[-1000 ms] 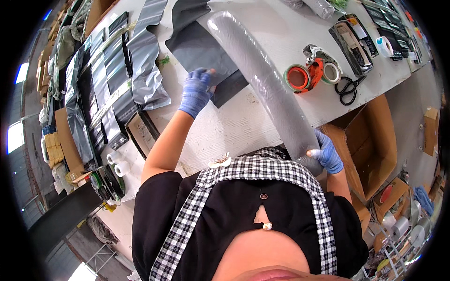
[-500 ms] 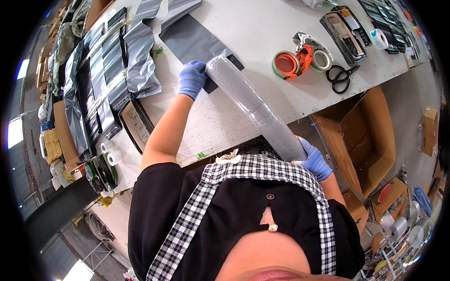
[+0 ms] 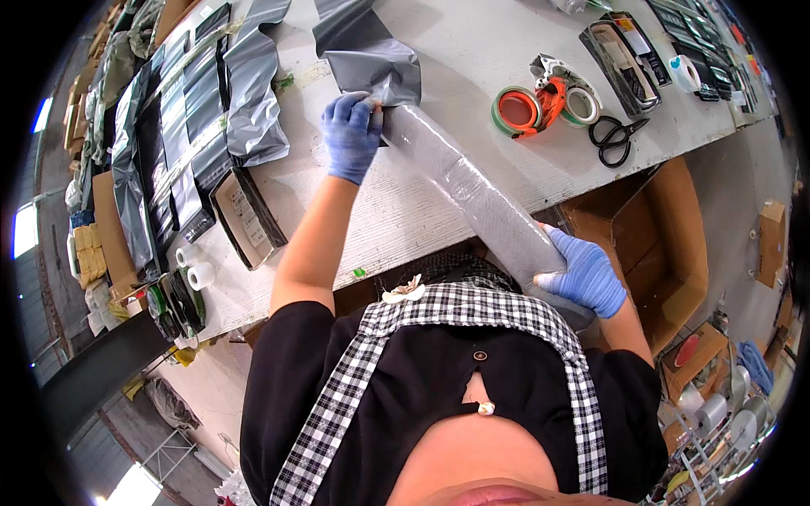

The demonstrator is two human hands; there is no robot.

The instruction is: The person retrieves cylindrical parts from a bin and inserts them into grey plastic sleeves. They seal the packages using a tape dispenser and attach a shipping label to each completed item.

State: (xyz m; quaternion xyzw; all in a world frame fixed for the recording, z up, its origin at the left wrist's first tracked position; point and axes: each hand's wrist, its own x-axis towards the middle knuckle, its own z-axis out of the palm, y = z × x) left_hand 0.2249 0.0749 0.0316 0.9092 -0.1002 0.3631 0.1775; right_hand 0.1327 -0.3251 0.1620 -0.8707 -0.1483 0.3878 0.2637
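Note:
A long grey roll (image 3: pixel 477 198) in clear wrap slants from the worktable toward my body. My right hand (image 3: pixel 586 274), in a blue glove, is closed around its lower part, with the thumb on top. The roll's upper end meets the mouth of a grey plastic mailing bag (image 3: pixel 375 67), which lies rumpled on the table. At that mouth, my gloved left hand (image 3: pixel 351 139) has its fingers curled on the bag's edge beside the roll. How far the roll's tip goes into the bag is hidden.
On the white table (image 3: pixel 439 236), several grey bags (image 3: pixel 202 110) lie at the left near an open black box (image 3: pixel 245 219). Tape rolls (image 3: pixel 516 112), black scissors (image 3: pixel 616 139) and another box (image 3: pixel 623 67) are at the right. An open carton (image 3: pixel 666 244) stands below the table edge.
The roll's upper end has come to the bag's mouth, and the bag has bunched up there. My right hand has shifted right and up along the roll.

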